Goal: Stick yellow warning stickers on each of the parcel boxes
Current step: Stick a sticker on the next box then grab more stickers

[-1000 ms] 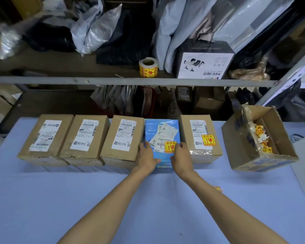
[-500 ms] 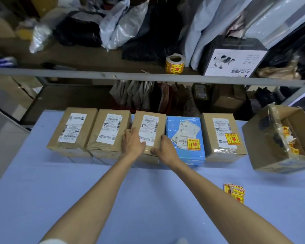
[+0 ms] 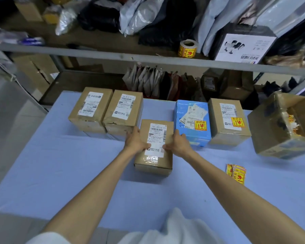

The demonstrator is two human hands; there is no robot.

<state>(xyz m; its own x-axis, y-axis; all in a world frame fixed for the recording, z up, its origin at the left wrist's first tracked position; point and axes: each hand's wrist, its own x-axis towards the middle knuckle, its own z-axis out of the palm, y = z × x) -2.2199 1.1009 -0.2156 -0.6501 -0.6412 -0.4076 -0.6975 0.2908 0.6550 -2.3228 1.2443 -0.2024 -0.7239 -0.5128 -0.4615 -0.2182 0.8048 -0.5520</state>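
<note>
A brown parcel box (image 3: 154, 161) with a white shipping label sits forward of the row, on the blue table (image 3: 60, 164). My left hand (image 3: 135, 140) grips its left side and my right hand (image 3: 179, 143) grips its right side. Two more brown boxes (image 3: 91, 110) (image 3: 123, 111) without yellow stickers stand at the back left. The blue box (image 3: 192, 124) and the brown box (image 3: 227, 120) to its right each carry a yellow warning sticker. A small pile of loose yellow stickers (image 3: 236, 173) lies on the table at the right.
An open cardboard carton (image 3: 271, 131) with sticker scraps inside tilts at the right edge. A roll of yellow stickers (image 3: 187, 49) stands on the shelf behind the metal rail (image 3: 113, 55). Bags and a black-and-white box (image 3: 243, 46) crowd that shelf.
Both hands left the blue box, took hold of the third brown box and pulled it out of the row toward me. The view shifted left and downward.
</note>
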